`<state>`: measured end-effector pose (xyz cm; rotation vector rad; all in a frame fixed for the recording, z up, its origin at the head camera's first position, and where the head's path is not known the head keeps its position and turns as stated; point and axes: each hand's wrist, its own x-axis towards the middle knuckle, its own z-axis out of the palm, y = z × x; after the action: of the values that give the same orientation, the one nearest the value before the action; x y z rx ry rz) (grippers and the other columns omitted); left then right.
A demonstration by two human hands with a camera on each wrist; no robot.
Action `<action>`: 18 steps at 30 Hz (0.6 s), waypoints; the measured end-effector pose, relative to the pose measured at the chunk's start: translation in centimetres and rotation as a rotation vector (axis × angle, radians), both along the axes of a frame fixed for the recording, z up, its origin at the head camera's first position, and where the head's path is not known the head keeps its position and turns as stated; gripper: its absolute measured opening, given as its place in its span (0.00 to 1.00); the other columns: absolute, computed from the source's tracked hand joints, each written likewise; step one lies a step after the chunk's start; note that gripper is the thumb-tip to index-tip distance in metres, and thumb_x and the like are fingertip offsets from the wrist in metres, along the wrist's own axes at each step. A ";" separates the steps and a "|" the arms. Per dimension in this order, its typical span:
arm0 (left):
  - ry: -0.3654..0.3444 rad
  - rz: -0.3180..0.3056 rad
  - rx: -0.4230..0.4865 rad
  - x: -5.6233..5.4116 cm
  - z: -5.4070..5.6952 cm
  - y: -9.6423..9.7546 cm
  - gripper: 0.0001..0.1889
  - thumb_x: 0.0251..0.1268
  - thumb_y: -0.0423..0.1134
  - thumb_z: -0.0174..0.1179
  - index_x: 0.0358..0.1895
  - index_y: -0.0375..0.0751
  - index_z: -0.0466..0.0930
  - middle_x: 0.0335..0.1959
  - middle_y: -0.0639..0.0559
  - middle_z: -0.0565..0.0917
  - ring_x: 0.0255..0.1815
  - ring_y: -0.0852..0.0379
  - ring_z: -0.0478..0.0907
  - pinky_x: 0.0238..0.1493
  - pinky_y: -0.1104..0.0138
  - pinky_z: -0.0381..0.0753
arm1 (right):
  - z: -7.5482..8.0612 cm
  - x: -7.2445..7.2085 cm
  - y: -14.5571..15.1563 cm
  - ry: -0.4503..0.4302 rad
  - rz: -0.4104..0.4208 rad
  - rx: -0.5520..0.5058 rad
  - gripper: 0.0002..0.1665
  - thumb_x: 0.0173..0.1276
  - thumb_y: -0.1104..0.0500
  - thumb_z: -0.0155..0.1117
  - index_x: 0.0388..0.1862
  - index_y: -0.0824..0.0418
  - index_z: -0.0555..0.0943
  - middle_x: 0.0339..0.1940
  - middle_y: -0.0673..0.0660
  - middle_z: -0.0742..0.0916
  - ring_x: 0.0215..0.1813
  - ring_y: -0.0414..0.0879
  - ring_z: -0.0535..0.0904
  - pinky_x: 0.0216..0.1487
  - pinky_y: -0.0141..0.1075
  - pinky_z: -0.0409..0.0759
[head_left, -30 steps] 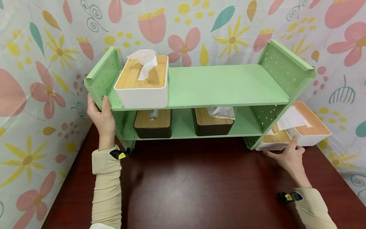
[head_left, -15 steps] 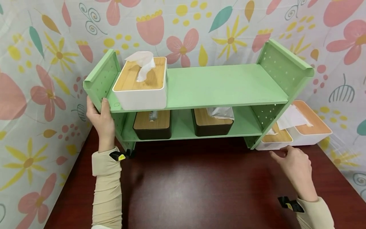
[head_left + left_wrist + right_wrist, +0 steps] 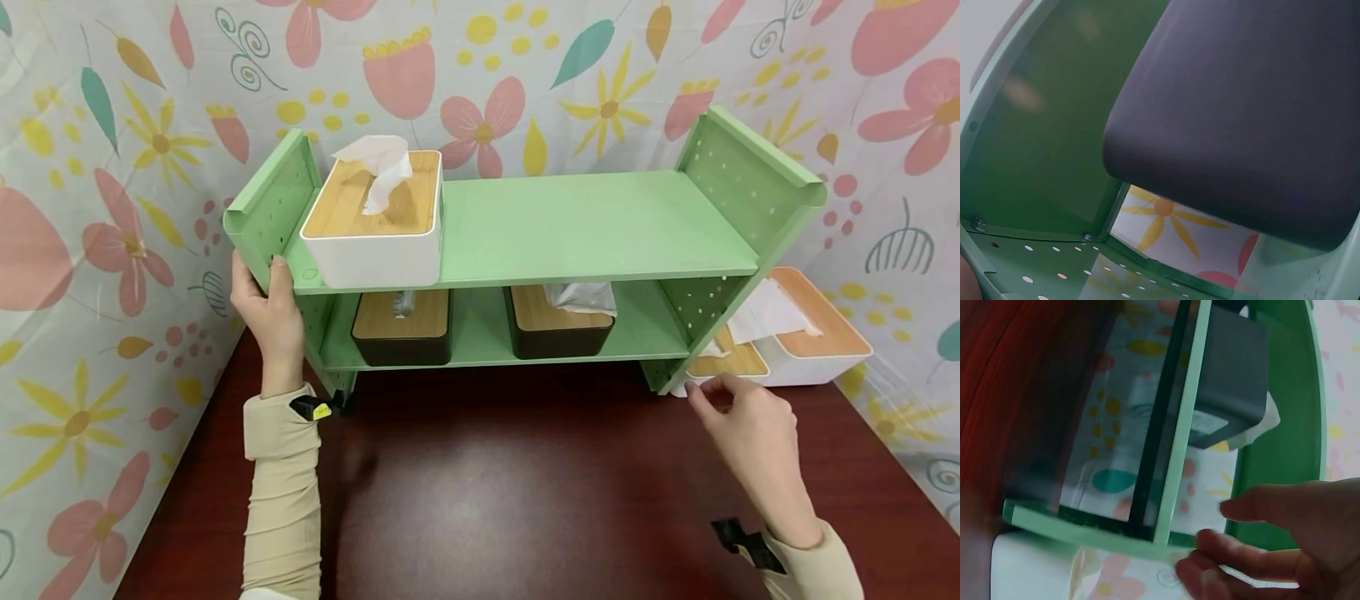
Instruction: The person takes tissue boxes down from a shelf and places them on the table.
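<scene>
My left hand (image 3: 273, 321) grips the left side panel of a green two-tier shelf (image 3: 592, 225), thumb on the panel's front edge and fingers round the outer side. My right hand (image 3: 757, 446) hovers by the shelf's right front foot, fingers loosely bent and nothing held. In the right wrist view a gap shows between thumb and fingers. A white tissue box (image 3: 375, 260) with a wooden lid stands at the left of the upper board. Two black tissue boxes share the lower board, one on the left (image 3: 401, 351) and one nearer the middle (image 3: 562, 340).
To the right of the shelf, a smaller white tissue box (image 3: 731, 364) and a larger one (image 3: 825, 342) stand against each other on the dark red table (image 3: 480, 500). A flower-patterned curtain (image 3: 495, 75) encloses the back and sides.
My right hand has come away from the white tissue boxes, back toward me, then left toward the shelf's right foot. The left hand keeps its grip, and the shelf and boxes stay put.
</scene>
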<state>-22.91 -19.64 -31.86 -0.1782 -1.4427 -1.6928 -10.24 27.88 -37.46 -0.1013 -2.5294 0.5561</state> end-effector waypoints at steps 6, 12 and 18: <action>-0.011 0.009 -0.012 0.0 0.1 0.0 0.18 0.67 0.29 0.49 0.58 0.39 0.76 0.48 0.46 0.80 0.46 0.55 0.78 0.50 0.66 0.75 | 0.4 -0.6 -1.8 0.152 0.082 -0.037 0.03 0.59 0.61 0.66 0.27 0.59 0.84 0.24 0.55 0.87 0.26 0.17 0.67 0.28 0.32 0.66; -0.018 0.014 0.000 -0.1 0.1 -0.1 0.18 0.66 0.29 0.49 0.58 0.39 0.76 0.48 0.46 0.80 0.46 0.55 0.77 0.50 0.67 0.75 | 1.4 -1.1 -4.0 0.208 0.154 -0.092 0.04 0.62 0.62 0.64 0.30 0.61 0.84 0.25 0.55 0.86 0.32 0.11 0.64 0.33 0.16 0.67; -0.006 0.011 -0.006 0.0 0.0 0.0 0.17 0.66 0.29 0.49 0.57 0.40 0.77 0.47 0.47 0.80 0.46 0.55 0.78 0.50 0.66 0.75 | 2.3 -1.6 -6.4 0.208 0.223 -0.157 0.05 0.63 0.64 0.64 0.37 0.62 0.84 0.28 0.54 0.87 0.31 0.21 0.71 0.34 0.15 0.69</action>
<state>-22.93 -19.61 -31.86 -0.1681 -1.4504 -1.6814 -11.79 21.51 -35.15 0.1750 -2.3054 0.8099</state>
